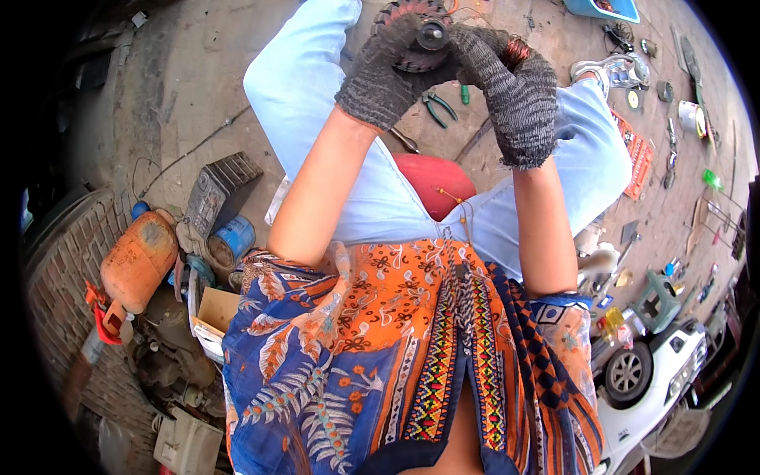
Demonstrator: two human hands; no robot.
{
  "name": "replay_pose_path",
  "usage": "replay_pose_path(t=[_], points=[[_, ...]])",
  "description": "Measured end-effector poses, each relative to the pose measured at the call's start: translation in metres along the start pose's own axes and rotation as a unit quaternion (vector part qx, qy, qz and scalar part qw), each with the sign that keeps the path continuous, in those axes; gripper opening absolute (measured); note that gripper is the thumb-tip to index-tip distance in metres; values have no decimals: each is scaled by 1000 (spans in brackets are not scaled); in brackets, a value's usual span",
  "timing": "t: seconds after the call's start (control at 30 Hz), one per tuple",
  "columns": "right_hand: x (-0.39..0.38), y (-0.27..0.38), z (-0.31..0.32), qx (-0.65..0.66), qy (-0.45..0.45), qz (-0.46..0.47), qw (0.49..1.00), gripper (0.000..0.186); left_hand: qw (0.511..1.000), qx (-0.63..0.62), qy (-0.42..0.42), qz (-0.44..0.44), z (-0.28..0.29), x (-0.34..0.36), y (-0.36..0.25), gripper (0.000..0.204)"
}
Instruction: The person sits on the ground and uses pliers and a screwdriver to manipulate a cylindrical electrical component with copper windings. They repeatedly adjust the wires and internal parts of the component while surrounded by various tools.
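Observation:
My left hand [384, 79], in a grey knit glove, grips a dark ring-shaped motor part [413, 11] with reddish windings round its edge. A black round piece with a shiny centre [433, 34] shows at its near side, between my hands. My right hand [518, 99], gloved alike, is closed, its fingers reaching toward that round piece. A bundle of copper wire [517, 52] shows among the right fingers; how far it is gripped is partly hidden. Green-handled pliers [437, 108] and a green-handled tool [465, 93] lie on the ground beneath my hands.
A red seat [435, 184] shows between my legs. At right lie a red tray [633, 154], a tape roll [691, 120] and scattered tools. A blue basin [603, 9] stands far right. Left are an orange tank [140, 261] and a blue can [232, 240]. A white toy car [653, 388] stands near right.

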State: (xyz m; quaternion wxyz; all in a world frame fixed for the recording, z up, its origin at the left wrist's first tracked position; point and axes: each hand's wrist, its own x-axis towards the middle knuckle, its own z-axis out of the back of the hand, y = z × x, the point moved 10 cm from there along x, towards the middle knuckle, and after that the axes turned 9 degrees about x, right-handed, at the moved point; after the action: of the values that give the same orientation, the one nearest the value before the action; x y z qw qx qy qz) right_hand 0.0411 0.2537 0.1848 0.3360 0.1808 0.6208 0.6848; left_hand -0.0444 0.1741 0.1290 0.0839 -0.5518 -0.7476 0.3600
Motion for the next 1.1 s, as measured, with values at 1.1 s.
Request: replay_pose_path(t=[1.1], points=[[-95, -391, 38, 157, -334, -344, 864, 28, 590, 557, -415, 412, 196, -87, 235, 53]])
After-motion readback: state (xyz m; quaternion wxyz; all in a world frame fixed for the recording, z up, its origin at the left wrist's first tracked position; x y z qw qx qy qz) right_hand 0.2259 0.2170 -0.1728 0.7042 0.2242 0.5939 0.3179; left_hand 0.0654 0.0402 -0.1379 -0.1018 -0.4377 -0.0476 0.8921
